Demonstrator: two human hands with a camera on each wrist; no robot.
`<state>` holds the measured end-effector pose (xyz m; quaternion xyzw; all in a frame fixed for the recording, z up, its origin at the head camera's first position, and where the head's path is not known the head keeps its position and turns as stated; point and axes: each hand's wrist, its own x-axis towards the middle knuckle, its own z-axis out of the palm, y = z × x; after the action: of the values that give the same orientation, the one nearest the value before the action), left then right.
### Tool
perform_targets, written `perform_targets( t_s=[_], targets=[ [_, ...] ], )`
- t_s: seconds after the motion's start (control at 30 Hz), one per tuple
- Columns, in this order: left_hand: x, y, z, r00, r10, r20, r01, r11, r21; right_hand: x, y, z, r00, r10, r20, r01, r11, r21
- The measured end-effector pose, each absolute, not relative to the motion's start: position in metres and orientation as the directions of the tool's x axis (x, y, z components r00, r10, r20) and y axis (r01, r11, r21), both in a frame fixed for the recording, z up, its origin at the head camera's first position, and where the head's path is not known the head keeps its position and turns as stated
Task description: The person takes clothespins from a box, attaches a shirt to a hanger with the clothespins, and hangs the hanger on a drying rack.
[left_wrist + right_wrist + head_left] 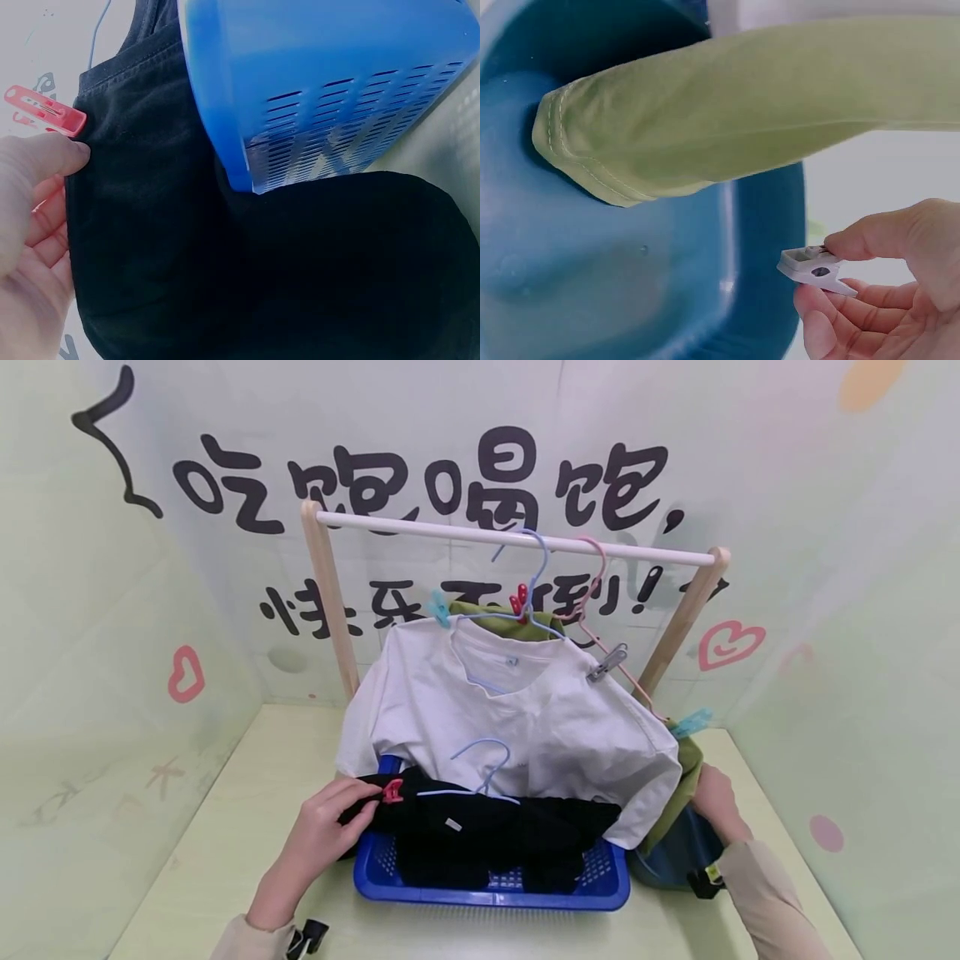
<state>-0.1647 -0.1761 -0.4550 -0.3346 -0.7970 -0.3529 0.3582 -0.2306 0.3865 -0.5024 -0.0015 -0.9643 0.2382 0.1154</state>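
My left hand [330,818] pinches the edge of a black garment [480,827], thumb in front and fingers behind. Just beside the thumb, a red clothespin [46,110] sits on that same edge. A light-blue hanger [491,768] rises from the garment, which lies over the blue basket [491,897]. Down at the right, my right hand [900,277] holds a pale grey clothespin [814,268] between thumb and fingers. That hand is above the rim of a dark-blue basin [769,247], near the hanging sleeve of a green garment [705,120].
A rack with a white rail [442,531] stands behind. From it hangs a white shirt [480,710], with a light-blue clothespin [439,608] and a grey clothespin [607,662] at its shoulders. Another light-blue clothespin [692,723] grips the green garment. Walls close in both sides.
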Motion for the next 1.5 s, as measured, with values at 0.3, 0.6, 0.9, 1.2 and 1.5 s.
perform_targets(
  t_s=[0.3, 0.6, 0.9, 1.2, 1.5],
  targets=[
    [-0.165, -0.177, -0.455, -0.519, 0.271, 0.811, 0.784, 0.528, 0.326, -0.19, 0.361, -0.449, -0.983, 0.137, 0.126, 0.052, 0.854, -0.517],
    [-0.162, -0.181, -0.457, -0.525, 0.264, 0.809, 0.769, 0.554, 0.319, -0.16, 0.346, -0.433, -0.973, 0.134, 0.188, -0.007, 0.797, -0.603],
    [-0.163, -0.182, -0.459, -0.541, 0.27, 0.796, 0.763, 0.555, 0.331, -0.135, 0.33, -0.412, -0.952, 0.112, 0.285, -0.093, 0.782, -0.616],
    [-0.163, -0.182, -0.462, -0.55, 0.268, 0.791, 0.762, 0.55, 0.343, -0.115, 0.307, -0.396, -0.947, 0.097, 0.305, -0.143, 0.726, -0.673],
    [-0.165, -0.177, -0.46, -0.505, 0.272, 0.819, 0.793, 0.522, 0.315, -0.104, 0.278, -0.394, -0.933, -0.017, 0.359, -0.287, 0.637, -0.715]
  ],
)
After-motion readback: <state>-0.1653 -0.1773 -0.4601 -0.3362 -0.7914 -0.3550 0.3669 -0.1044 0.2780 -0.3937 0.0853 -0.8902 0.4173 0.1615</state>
